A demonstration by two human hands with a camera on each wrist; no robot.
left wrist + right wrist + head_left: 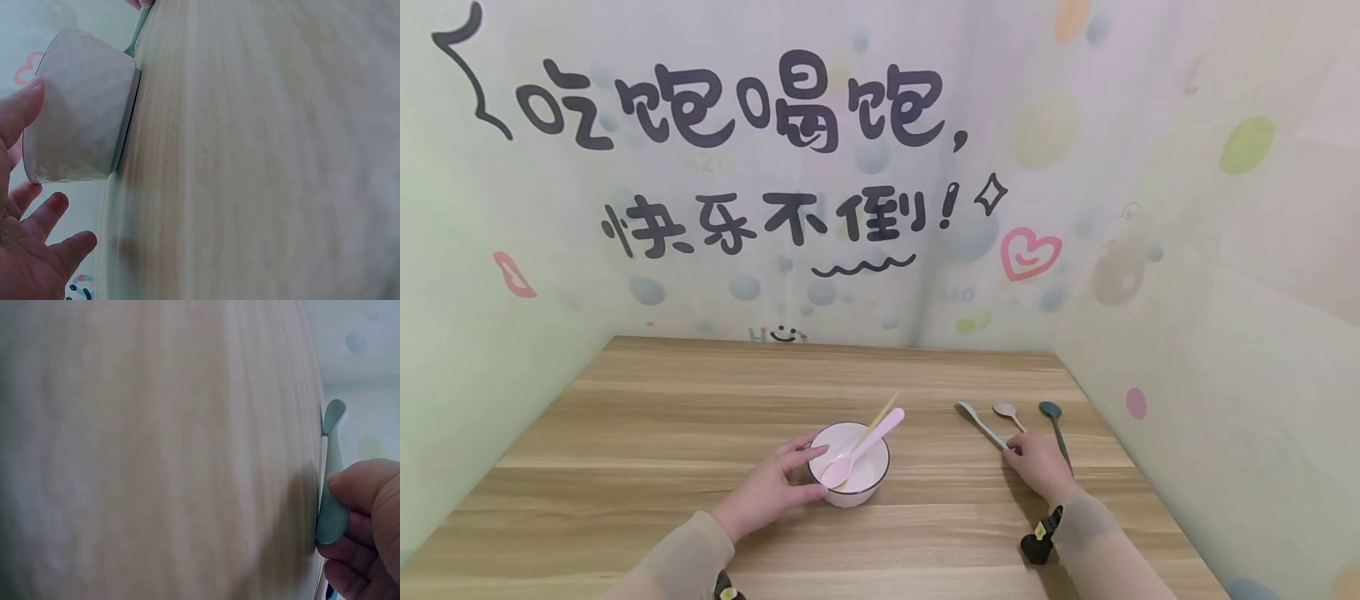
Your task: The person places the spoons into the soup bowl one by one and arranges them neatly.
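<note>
Hold the white bowl (859, 497) steady with the left hand (771, 492). Fingers (53, 209) and thumb curled round its near left side, right in the middle of the bench (662, 433). Best not to squeeze hard or tip it, judging by the pink spoon (861, 450) and the thin yellow stick (880, 417) leaning inside with their ends poking out over the far right rim.

Pinch the pale green spoon (981, 421) well with the right hand (1037, 465). Fingers (362, 487) closed on the near end of its handle, thumb on top, other fingertips tucked under. Lying flat on the bench, right of the bowl, scoop end pointing far and left. Probably wise to lift the handle end first and get a firm hold before raising it, since a flat, thin handle slips easily. Mind the two neighbours too: a beige spoon (1006, 411) just beside it and a dark green spoon (1054, 421) further right, close to the hand. Easy to bump with a knuckle, so go slow and straight up.

On the far wall, big black Chinese writing (737, 100): "吃饱喝饱," and under it "快乐不倒!". Beside it a pink heart (1030, 252) with a smile. Low down, near the bench edge, small letters with a smiley, maybe "Hi", too faint to read for sure. No brand or label to be seen on the bowl or the spoons.
</note>
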